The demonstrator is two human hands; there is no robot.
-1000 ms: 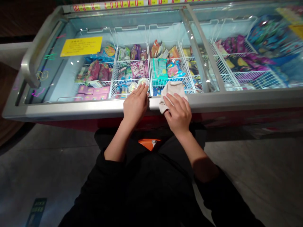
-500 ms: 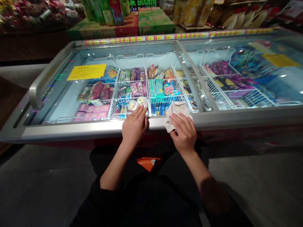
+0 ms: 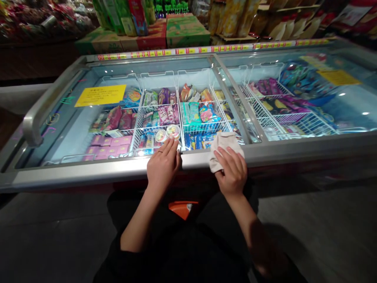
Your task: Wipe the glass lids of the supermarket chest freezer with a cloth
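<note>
A chest freezer (image 3: 88, 169) with sliding glass lids and a metal front rim stretches across the view in front of me. My left hand (image 3: 163, 165) rests flat on that rim, fingers stretched out over the edge of the glass; nothing shows in it. To its right, my right hand (image 3: 233, 172) presses a crumpled off-white cloth (image 3: 224, 140) against the rim and the near edge of the glass. Part of the cloth is hidden beneath the fingers. Under the glass, wire baskets (image 3: 206, 127) hold packaged frozen goods, and two round cups (image 3: 172, 131) lie just beyond my left fingers.
A curved metal handle (image 3: 31, 125) stands up at the lid's left end. Yellow notices, one on the left (image 3: 101, 95), show on the glass. Behind the freezer are cardboard boxes (image 3: 187, 31), green bottles (image 3: 110, 15) and jars. An orange object (image 3: 182, 209) shows low between my arms.
The view has shifted slightly, so the freezer sits lower and further left. My right hand and the cloth have slid a little to the right along the rim; the left hand stays on it.
</note>
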